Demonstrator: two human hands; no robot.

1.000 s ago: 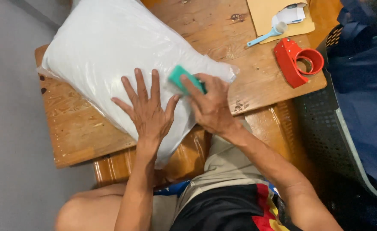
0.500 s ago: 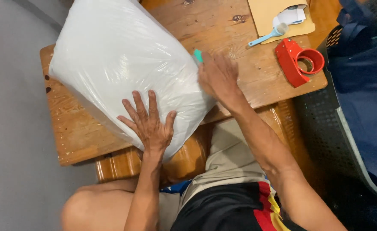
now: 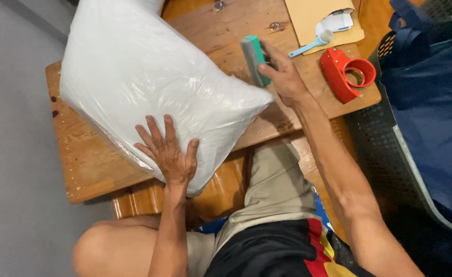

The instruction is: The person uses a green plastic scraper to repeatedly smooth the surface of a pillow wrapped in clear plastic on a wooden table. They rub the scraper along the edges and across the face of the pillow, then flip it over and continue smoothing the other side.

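Worn wooden worktop (image 3: 92, 169) beside a grey floor carries a white pillow sealed in clear plastic (image 3: 149, 82), its near corner hanging past the edge. Left hand (image 3: 168, 154) lies flat on that corner, fingers spread wide. Right hand (image 3: 282, 72) is closed around a green and grey block-shaped tool (image 3: 254, 59), lifted just off the pillow's right tip. Slick plastic could let the pillow slide off under a hard push. A red tape dispenser (image 3: 346, 74) sits near the elbow's path.
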